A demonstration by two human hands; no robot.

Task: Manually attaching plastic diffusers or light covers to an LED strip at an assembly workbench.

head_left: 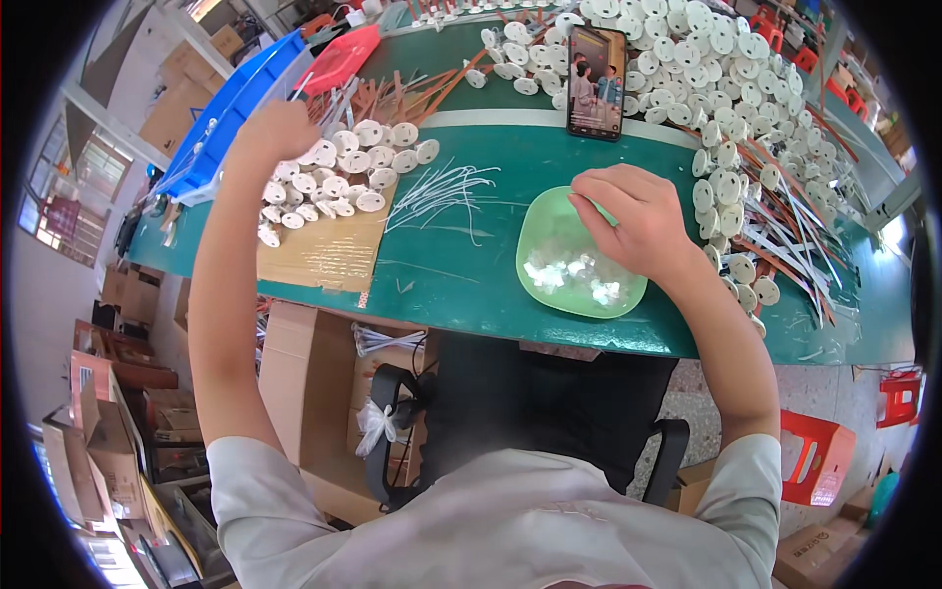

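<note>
My left hand (278,128) reaches out over a pile of small white round discs (339,177) on a cardboard sheet (319,250); its fingers curl down among the discs and brown sticks, and I cannot see what they hold. My right hand (633,221) hovers over a light green bowl (538,236) of small clear pieces, fingertips pinched together at the bowl's far rim. A bundle of thin white wires (442,196) lies on the green table (471,294) between the hands.
A phone (597,82) stands propped at the back, screen lit. A large heap of white discs with red and white leads (746,128) fills the right side. A blue bin (235,108) and a red tray (343,57) sit far left. Cardboard boxes stand below.
</note>
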